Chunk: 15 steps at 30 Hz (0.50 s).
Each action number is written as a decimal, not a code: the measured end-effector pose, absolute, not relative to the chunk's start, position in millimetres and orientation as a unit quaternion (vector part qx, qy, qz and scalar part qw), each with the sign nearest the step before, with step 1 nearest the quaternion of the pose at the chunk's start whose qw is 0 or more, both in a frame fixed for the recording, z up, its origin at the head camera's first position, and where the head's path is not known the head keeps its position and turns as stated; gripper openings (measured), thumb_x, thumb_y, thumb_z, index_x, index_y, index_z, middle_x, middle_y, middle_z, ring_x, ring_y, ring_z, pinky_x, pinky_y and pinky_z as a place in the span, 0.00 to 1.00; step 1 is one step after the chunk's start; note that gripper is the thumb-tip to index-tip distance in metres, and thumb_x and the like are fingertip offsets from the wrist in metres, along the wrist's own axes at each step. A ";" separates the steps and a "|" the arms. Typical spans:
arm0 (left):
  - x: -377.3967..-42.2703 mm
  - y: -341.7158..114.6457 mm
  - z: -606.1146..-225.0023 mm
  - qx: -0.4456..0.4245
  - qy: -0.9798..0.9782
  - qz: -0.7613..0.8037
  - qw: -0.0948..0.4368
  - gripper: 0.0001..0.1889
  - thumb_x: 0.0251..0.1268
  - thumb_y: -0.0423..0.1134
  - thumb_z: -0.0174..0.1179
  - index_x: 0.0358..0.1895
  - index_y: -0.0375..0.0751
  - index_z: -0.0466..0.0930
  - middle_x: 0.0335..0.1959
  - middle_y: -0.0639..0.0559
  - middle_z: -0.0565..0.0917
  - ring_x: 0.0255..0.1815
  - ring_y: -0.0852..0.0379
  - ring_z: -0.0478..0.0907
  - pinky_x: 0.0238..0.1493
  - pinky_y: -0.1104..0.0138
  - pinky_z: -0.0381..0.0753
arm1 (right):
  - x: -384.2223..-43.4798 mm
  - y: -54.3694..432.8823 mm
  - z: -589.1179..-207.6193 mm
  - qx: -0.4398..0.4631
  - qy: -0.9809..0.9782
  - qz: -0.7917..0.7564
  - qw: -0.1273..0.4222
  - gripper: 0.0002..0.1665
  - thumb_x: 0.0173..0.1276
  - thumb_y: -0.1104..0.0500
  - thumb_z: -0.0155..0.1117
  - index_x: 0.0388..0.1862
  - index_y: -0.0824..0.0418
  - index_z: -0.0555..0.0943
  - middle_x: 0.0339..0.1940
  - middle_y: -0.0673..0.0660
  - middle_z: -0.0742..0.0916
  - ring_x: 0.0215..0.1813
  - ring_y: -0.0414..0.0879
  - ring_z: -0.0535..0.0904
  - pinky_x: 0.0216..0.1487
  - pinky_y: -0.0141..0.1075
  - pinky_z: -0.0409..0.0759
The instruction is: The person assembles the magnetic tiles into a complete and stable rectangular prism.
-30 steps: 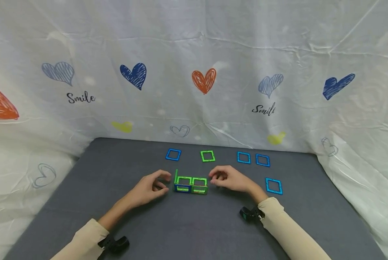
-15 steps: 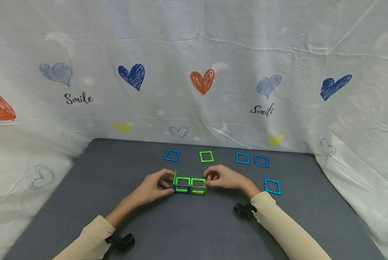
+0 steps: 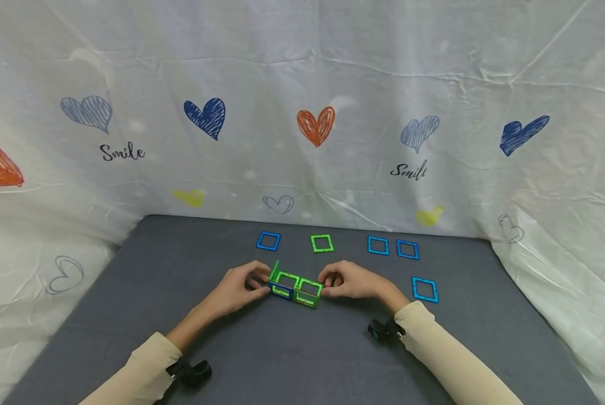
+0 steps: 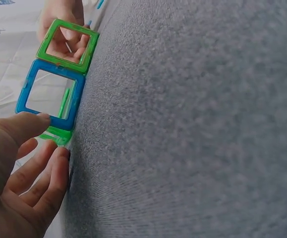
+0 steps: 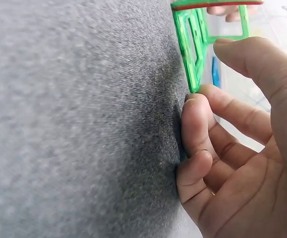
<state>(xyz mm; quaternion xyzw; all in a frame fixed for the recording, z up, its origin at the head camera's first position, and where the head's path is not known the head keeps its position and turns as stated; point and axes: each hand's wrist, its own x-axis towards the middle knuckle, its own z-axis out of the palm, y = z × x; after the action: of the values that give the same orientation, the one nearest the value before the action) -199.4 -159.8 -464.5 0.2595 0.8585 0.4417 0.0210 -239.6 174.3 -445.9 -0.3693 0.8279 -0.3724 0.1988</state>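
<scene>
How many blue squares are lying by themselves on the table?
4: the back-left square, two back-right squares, and one nearer square on the right. Others could be hidden.

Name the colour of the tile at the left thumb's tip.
The tile is blue, clearest from the left wrist.

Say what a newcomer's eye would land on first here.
Probably the small green-and-blue frame structure at mid-table, with the left hand and right hand at its two ends. Next, likely the orange heart near the middle of the white sheet behind the table. Then the loose square frames: one green and three blue towards the far edge, a fourth blue nearer, on the right.
</scene>
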 end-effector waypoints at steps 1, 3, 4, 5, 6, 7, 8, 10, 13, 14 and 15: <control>-200.3 -159.5 -464.6 0.257 0.860 0.441 0.019 0.19 0.65 0.30 0.71 0.57 0.39 0.79 0.45 0.48 0.85 0.39 0.55 0.85 0.39 0.66 0.84 | -238.2 175.2 -445.4 -0.371 0.827 -0.372 0.200 0.15 0.73 0.56 0.69 0.52 0.63 0.84 0.37 0.50 0.84 0.34 0.44 0.79 0.36 0.36 0.78; -202.3 -158.6 -464.7 0.251 0.862 0.439 0.014 0.18 0.65 0.30 0.71 0.56 0.38 0.80 0.44 0.49 0.85 0.38 0.55 0.85 0.39 0.66 0.84 | -235.3 176.9 -443.9 -0.375 0.826 -0.370 0.202 0.15 0.73 0.56 0.69 0.52 0.63 0.84 0.37 0.50 0.84 0.33 0.43 0.79 0.36 0.36 0.78; -203.3 -158.0 -464.7 0.248 0.863 0.439 0.011 0.17 0.64 0.30 0.71 0.55 0.38 0.80 0.43 0.49 0.85 0.38 0.55 0.85 0.39 0.66 0.84 | -233.8 177.7 -443.0 -0.377 0.825 -0.370 0.204 0.15 0.73 0.56 0.69 0.52 0.64 0.84 0.37 0.50 0.84 0.33 0.43 0.79 0.35 0.36 0.79; -204.4 -157.3 -464.5 0.245 0.865 0.438 0.010 0.17 0.64 0.29 0.71 0.55 0.39 0.81 0.42 0.50 0.85 0.38 0.55 0.85 0.39 0.65 0.84 | -232.3 178.7 -442.2 -0.377 0.825 -0.369 0.205 0.15 0.73 0.56 0.69 0.52 0.63 0.84 0.37 0.50 0.84 0.33 0.43 0.79 0.35 0.36 0.78; -205.6 -156.5 -464.2 0.243 0.866 0.436 0.008 0.16 0.64 0.30 0.71 0.54 0.39 0.81 0.42 0.50 0.86 0.37 0.55 0.85 0.39 0.65 0.84 | -230.7 179.4 -441.2 -0.376 0.825 -0.368 0.207 0.15 0.73 0.56 0.69 0.52 0.63 0.84 0.37 0.49 0.84 0.33 0.43 0.79 0.35 0.36 0.78; -206.8 -155.7 -464.1 0.241 0.867 0.436 0.007 0.16 0.64 0.30 0.71 0.54 0.39 0.81 0.42 0.50 0.86 0.37 0.56 0.85 0.39 0.65 0.84 | -229.0 180.2 -440.2 -0.376 0.825 -0.365 0.209 0.15 0.73 0.56 0.69 0.53 0.63 0.84 0.37 0.49 0.84 0.33 0.43 0.79 0.35 0.36 0.78; -207.9 -154.8 -463.9 0.239 0.868 0.436 0.007 0.16 0.64 0.29 0.71 0.54 0.39 0.81 0.42 0.50 0.86 0.37 0.56 0.85 0.38 0.65 0.84 | -227.3 180.9 -439.4 -0.376 0.826 -0.364 0.211 0.15 0.73 0.56 0.69 0.53 0.63 0.84 0.37 0.49 0.84 0.32 0.43 0.79 0.35 0.35 0.78; -210.1 -152.8 -463.1 0.236 0.868 0.437 0.006 0.16 0.64 0.30 0.71 0.54 0.39 0.81 0.42 0.50 0.86 0.37 0.56 0.85 0.37 0.66 0.84 | -224.0 182.0 -437.7 -0.375 0.828 -0.359 0.214 0.15 0.73 0.55 0.70 0.53 0.62 0.84 0.37 0.49 0.84 0.32 0.43 0.79 0.34 0.35 0.78; -213.4 -149.7 -461.9 0.233 0.869 0.436 0.004 0.16 0.65 0.30 0.70 0.54 0.39 0.81 0.42 0.50 0.86 0.37 0.57 0.85 0.35 0.66 0.83 | -219.3 183.2 -435.4 -0.374 0.828 -0.354 0.221 0.16 0.72 0.55 0.70 0.53 0.61 0.84 0.38 0.49 0.84 0.32 0.43 0.78 0.35 0.35 0.78; -214.4 -148.8 -461.5 0.232 0.869 0.436 0.004 0.16 0.65 0.30 0.70 0.54 0.39 0.81 0.42 0.50 0.86 0.36 0.57 0.85 0.34 0.66 0.83 | -218.0 183.6 -434.9 -0.375 0.828 -0.353 0.222 0.15 0.72 0.55 0.70 0.53 0.61 0.83 0.38 0.49 0.84 0.32 0.43 0.78 0.35 0.35 0.78; -215.2 -147.6 -461.1 0.231 0.870 0.435 0.002 0.16 0.65 0.31 0.70 0.54 0.39 0.81 0.42 0.50 0.87 0.36 0.58 0.85 0.34 0.66 0.83 | -216.6 183.9 -434.5 -0.375 0.828 -0.352 0.223 0.15 0.72 0.55 0.70 0.53 0.61 0.84 0.38 0.48 0.83 0.32 0.43 0.78 0.34 0.35 0.77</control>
<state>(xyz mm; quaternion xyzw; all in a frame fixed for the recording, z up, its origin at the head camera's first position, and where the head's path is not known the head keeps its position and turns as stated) -215.2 -147.6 -461.1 0.2307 0.8702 0.4354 0.0025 -216.6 183.9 -434.5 -0.3748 0.8280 -0.3522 0.2232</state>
